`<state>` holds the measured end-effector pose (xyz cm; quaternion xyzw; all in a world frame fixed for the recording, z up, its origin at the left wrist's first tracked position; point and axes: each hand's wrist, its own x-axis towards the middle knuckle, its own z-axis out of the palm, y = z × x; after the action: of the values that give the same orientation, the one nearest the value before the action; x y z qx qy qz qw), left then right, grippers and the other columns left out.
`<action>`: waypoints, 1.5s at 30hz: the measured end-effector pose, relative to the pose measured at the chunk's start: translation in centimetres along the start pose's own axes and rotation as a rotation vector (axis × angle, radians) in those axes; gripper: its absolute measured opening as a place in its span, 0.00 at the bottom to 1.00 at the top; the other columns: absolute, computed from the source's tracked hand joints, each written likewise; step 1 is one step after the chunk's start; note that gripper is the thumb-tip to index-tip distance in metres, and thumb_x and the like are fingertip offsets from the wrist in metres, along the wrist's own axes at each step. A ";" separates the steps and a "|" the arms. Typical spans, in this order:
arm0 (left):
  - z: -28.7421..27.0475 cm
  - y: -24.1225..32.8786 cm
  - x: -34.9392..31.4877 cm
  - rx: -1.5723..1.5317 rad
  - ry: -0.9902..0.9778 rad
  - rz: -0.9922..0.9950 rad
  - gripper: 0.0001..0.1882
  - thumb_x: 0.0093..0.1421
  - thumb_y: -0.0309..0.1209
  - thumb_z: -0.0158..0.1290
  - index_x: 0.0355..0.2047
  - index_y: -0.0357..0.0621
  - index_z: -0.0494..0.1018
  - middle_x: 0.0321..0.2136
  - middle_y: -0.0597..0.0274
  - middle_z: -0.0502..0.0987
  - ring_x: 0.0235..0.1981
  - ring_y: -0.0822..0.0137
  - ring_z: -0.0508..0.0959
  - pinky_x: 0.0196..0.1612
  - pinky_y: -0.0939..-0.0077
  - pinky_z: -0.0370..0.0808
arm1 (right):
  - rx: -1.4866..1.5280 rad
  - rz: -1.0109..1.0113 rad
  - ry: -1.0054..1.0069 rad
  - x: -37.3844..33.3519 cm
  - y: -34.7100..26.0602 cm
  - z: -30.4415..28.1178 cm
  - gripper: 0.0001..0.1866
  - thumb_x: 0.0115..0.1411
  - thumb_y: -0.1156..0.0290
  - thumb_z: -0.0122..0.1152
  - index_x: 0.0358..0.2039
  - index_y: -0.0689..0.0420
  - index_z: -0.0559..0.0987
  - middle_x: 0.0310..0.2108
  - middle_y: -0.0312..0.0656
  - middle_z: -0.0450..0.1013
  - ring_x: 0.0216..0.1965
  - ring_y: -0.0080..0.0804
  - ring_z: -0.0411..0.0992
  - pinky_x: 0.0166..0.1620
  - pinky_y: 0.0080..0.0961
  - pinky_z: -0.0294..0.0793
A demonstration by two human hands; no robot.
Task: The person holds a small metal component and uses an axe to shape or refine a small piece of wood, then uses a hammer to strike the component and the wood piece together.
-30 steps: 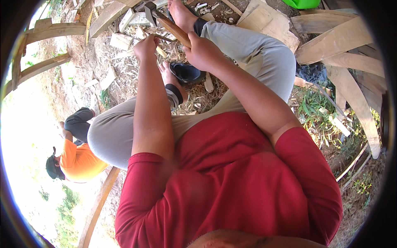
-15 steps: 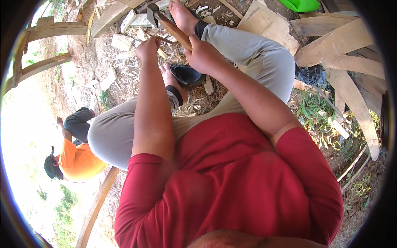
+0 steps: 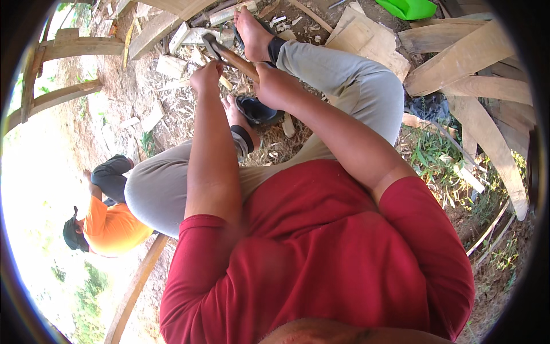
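The left forearm (image 3: 211,137) reaches nearly straight ahead; the right forearm (image 3: 329,123) slants inward. Left hand (image 3: 207,77) and right hand (image 3: 275,86) are curled closed.

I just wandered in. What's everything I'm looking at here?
Hammer-like tool: one, brown handle, dark head, in the right hand
Wood pieces: many, pale, scattered upper left and centre
Flat slab: one or more, pale, upper right
Boards: several, brown, right
Curved timbers: several, brown, upper left
Beam: one, brown, lower left
Green object: one, bright green, top right
Crumpled material: count unclear, dark, right
Plants: several, green, right
Shoe: one clearly visible, black, beside lower foot
Another person: one, orange shirt, left
Wearer's shirt: one, red, lower centre
Trousers: one pair, grey, centre
Feet: two, bare, upper centre
Hands: two, bare; left hand curled near the tool's head
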<state>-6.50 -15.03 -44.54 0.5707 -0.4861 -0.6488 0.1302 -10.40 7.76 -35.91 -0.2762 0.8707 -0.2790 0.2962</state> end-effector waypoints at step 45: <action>-5.8 26.1 -28.6 0.394 -0.687 0.812 0.07 0.66 0.18 0.60 0.44 0.30 0.81 0.34 0.57 0.85 0.35 0.72 0.84 0.43 0.80 0.83 | 1.126 -0.060 0.214 -14.0 -0.7 -19.8 0.27 0.63 0.77 0.70 0.58 0.63 0.67 0.47 0.46 0.82 0.20 0.20 0.72 0.24 0.21 0.73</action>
<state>-2.50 -10.00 -5.93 0.1078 -0.7930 -0.5922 0.0946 -14.02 22.72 -17.10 -0.0706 0.6050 -0.7343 0.2997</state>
